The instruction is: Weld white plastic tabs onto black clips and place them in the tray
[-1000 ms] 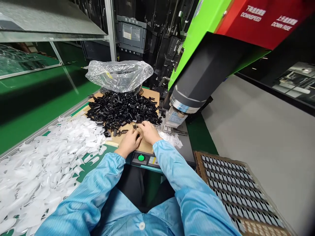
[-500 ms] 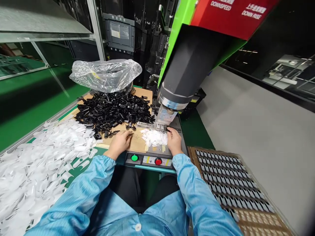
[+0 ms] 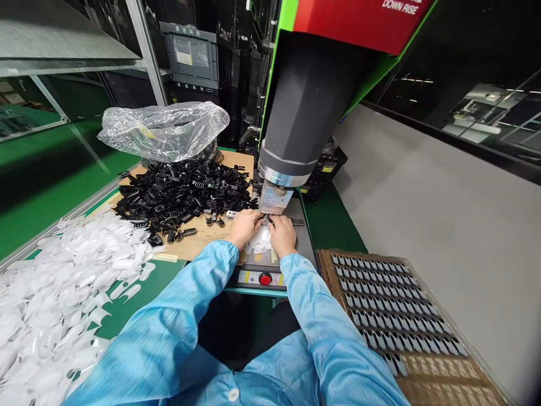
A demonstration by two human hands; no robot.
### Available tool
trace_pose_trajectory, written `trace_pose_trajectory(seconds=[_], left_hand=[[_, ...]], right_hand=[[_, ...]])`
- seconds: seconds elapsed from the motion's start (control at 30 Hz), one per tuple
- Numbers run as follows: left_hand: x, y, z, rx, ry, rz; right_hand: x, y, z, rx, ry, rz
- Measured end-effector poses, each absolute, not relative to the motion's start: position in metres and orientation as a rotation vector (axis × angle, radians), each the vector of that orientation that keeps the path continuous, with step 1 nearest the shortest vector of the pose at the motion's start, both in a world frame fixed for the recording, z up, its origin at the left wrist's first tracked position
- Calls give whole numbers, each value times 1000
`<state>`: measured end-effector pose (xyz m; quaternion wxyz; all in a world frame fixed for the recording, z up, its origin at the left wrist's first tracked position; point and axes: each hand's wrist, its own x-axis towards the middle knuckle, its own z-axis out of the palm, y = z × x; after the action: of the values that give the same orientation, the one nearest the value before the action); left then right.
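Both hands meet under the head of a press (image 3: pixel 275 197). My left hand (image 3: pixel 245 227) has its fingers closed at the left of the fixture, and what they hold is hidden. My right hand (image 3: pixel 282 233) is closed at the fixture's right side, its fingertips also hiding what they grip. Small white pieces (image 3: pixel 261 241) lie between the hands on the machine's grey base. Left of my left hand is a heap of black clips (image 3: pixel 181 192) on brown cardboard, with a few loose ones near its front edge.
White plastic pieces (image 3: pixel 80 276) spread over the green table at left. A clear bag (image 3: pixel 164 132) stands behind the clips. A red button (image 3: pixel 265 278) is on the front panel. At right lies a tray (image 3: pixel 393 304) with rows of parts.
My left hand has moved right and forward from the cardboard to the fixture. My right hand has shifted slightly left, close to it. The camera view has turned a little.
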<state>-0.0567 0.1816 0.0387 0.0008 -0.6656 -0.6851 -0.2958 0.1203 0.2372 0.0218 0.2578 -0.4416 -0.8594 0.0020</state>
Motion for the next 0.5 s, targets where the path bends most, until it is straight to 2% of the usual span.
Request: trace_pose_trajectory(seconds=[0.3, 0.5], left_hand=[[-49, 186, 45, -2137, -2141, -599], [-62, 165, 50, -2219, -2103, -729]], right_hand=[[117, 235, 31, -1201, -2402, -33], [138, 233, 36, -1098, -2279, 168]])
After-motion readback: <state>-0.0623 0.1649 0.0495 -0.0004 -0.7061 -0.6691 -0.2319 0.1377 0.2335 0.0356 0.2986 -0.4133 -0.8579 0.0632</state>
